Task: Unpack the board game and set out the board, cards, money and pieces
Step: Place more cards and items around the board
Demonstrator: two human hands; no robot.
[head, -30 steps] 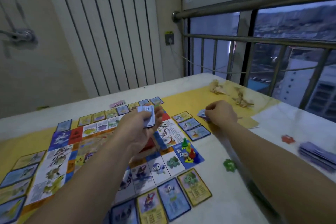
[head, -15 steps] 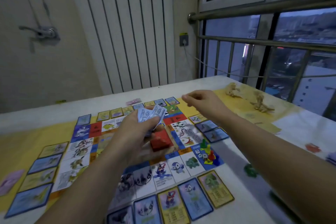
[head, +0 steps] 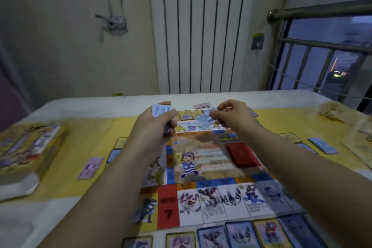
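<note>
The colourful game board (head: 201, 167) lies flat on the table, ringed by property cards (head: 241, 235). A red card deck (head: 242, 156) sits on the board's middle right. My left hand (head: 155, 125) grips a small stack of pale blue money notes (head: 160, 109) above the board's far side. My right hand (head: 231, 113) pinches a single blue note (head: 205, 120) just right of the stack. One purple note (head: 91, 167) lies on the yellow cloth at the left.
The yellow game box (head: 28, 151) rests at the table's left edge. More cards (head: 324, 147) lie at the right, a pink note pile (head: 202, 105) at the far side. A radiator (head: 201, 30) and railed window (head: 326, 46) stand behind the table.
The view has swung left, bringing the game box into sight. My right hand came back from the right side to my left hand and now pinches a note from the stack.
</note>
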